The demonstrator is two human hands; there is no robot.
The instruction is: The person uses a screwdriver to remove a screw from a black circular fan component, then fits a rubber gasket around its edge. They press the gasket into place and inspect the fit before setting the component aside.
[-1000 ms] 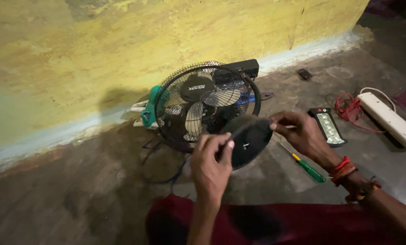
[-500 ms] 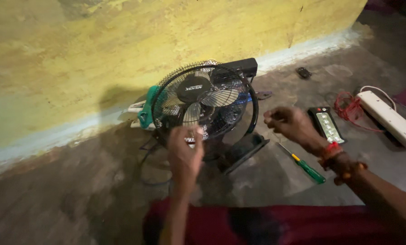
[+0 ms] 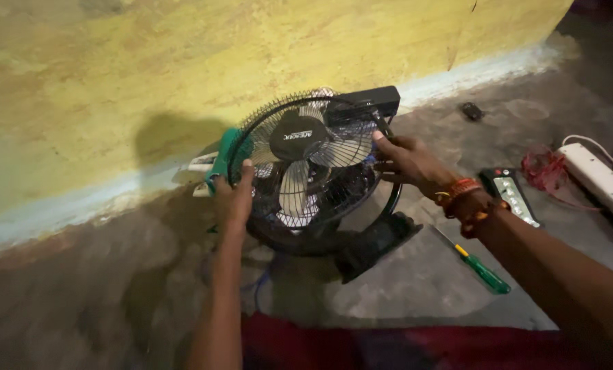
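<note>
A small black table fan (image 3: 306, 171) with a round wire guard and pale blades stands on the concrete floor against a yellow wall. My left hand (image 3: 232, 200) grips the left rim of the guard. My right hand (image 3: 406, 163) holds the right rim, with red and orange threads around its wrist. A black round cover (image 3: 375, 245) lies on the floor below the fan, between my arms.
A green-handled screwdriver (image 3: 481, 269) lies to the right of the cover. Further right are a black remote-like device (image 3: 512, 195), red wire (image 3: 543, 168) and a white power strip (image 3: 601, 179). A black box (image 3: 368, 103) sits behind the fan, a teal part (image 3: 221, 161) on its left.
The black round cover that both hands held a second ago now lies on the floor. Both hands have moved up and taken hold of the fan guard's sides.
</note>
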